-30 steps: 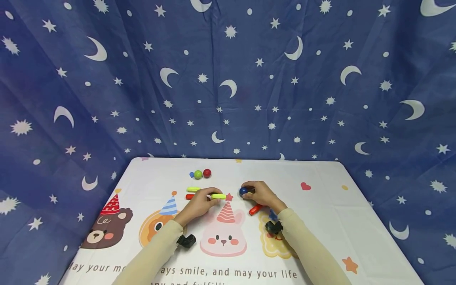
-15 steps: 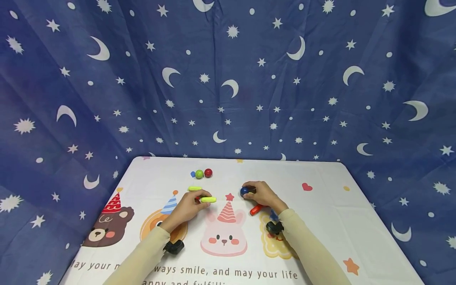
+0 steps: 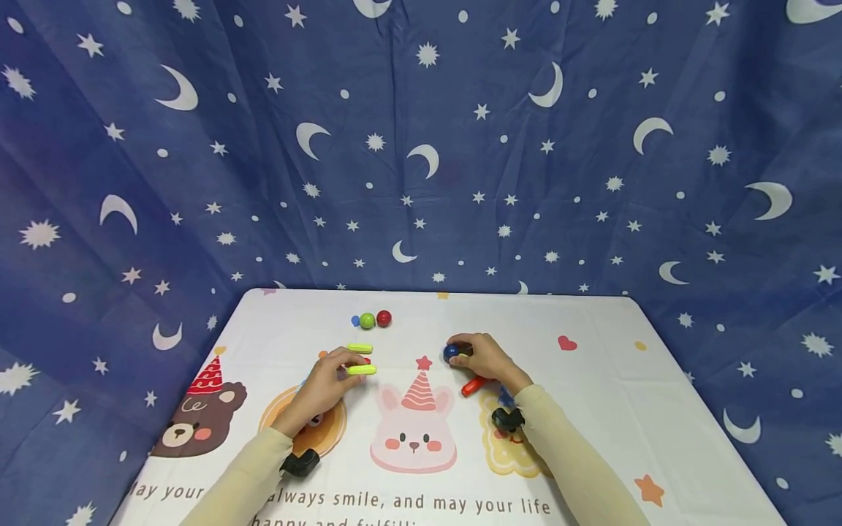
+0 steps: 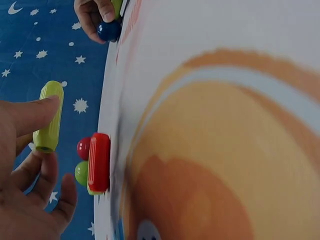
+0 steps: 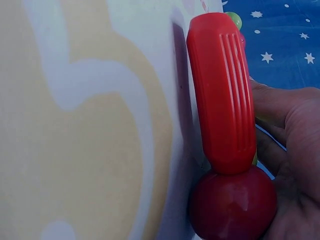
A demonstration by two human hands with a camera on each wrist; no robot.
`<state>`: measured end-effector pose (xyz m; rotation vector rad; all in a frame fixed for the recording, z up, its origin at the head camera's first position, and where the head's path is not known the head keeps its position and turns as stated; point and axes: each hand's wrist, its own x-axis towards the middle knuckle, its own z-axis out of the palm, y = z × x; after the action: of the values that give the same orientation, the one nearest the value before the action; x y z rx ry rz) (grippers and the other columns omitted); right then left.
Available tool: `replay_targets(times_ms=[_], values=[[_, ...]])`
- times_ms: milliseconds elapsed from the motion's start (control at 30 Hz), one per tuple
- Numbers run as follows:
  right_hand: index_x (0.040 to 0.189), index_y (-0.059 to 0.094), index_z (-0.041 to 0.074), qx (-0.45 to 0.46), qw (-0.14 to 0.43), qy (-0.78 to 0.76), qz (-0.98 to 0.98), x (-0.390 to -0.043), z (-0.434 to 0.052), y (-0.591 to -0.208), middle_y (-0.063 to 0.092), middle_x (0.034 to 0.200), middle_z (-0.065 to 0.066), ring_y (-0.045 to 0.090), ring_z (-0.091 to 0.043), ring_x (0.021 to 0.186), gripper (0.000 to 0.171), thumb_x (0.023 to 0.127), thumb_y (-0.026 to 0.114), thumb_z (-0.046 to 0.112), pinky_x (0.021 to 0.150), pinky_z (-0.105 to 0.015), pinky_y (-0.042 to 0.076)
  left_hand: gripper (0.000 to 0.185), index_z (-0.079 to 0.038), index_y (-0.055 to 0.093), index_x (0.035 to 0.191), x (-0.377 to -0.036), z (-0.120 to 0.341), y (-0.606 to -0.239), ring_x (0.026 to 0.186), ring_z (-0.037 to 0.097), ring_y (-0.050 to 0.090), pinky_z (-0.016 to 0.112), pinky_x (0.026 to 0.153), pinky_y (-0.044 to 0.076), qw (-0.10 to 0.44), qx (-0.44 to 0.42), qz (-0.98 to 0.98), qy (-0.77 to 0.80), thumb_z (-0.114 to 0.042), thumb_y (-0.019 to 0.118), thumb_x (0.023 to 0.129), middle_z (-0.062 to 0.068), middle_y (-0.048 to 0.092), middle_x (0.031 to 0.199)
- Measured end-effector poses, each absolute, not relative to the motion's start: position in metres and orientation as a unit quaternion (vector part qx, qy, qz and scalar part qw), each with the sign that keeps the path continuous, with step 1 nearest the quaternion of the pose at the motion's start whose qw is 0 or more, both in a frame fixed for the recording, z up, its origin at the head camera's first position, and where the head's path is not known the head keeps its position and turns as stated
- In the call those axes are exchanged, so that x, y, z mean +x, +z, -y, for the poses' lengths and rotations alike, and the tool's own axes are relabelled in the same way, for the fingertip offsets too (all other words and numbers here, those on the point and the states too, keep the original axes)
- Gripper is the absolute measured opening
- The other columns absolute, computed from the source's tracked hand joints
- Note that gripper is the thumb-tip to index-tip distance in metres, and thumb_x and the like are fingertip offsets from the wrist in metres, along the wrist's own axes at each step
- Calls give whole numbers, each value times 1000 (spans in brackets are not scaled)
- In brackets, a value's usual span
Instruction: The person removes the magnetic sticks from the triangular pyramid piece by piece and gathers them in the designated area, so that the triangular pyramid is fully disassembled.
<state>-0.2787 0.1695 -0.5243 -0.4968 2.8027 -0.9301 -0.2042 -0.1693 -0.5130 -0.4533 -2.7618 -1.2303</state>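
Since the earlier frames, the left hand [image 3: 327,380] has been shifting toward the left of the frame, carrying a yellow-green handle [image 3: 362,370], while the right hand [image 3: 487,359] is staying right of centre. The left hand is pinching the handle under its thumb. The right hand is gripping a blue ball [image 3: 450,353], with a yellow-green piece [image 4: 117,7] showing beside it.

Around the left hand, a first red handle [image 4: 99,162] is lying mostly covered by it in the head view, and a second yellow-green handle [image 3: 359,348] is resting just above. Close below the right hand, another red handle [image 5: 225,95] is touching a dark red ball [image 5: 232,202]; whether they are joined is unclear. Toward the table's upper left, a green ball [image 3: 367,321] and a red ball [image 3: 384,318] are sitting side by side, a small blue patch [image 3: 356,321] showing at the green one's left.

The pinched handle is showing ribbed sides and a dark spot in its lower end; the blue ball is looking smooth and glossy.

Both sleeved arms are reaching in from the bottom of the frame over the printed white table [image 3: 592,409], a starry blue curtain [image 3: 421,117] hanging behind.
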Motion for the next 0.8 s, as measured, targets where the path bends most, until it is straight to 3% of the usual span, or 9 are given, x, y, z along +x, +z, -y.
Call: replay_targets(times_ms=[167, 433, 800], values=[[115, 64, 25, -173, 69, -307, -933, -279, -170, -525, 68, 111, 2, 61, -14, 99, 37, 80, 72, 32, 91, -37, 48, 21, -25, 66, 97, -205, 177, -513, 96, 14, 54, 38, 85, 47, 51, -141, 908, -391, -19, 75, 78, -9, 59, 101], [115, 64, 26, -173, 65, -313, -931, -278, -170, -526, 68, 109, 3, 62, -13, 99, 37, 80, 73, 32, 91, -35, 48, 22, -25, 68, 97, -216, 187, -519, 83, 11, 49, 24, 73, 41, 37, -153, 922, -355, -21, 76, 77, -10, 61, 95], [117, 64, 24, -174, 69, -315, -931, -278, -171, -526, 68, 111, 2, 61, -15, 100, 38, 80, 72, 32, 92, -36, 48, 21, -22, 68, 91, -226, 187, -521, 104, 19, 56, 43, 96, 44, 24, -167, 936, -308, -18, 79, 73, -6, 65, 96]])
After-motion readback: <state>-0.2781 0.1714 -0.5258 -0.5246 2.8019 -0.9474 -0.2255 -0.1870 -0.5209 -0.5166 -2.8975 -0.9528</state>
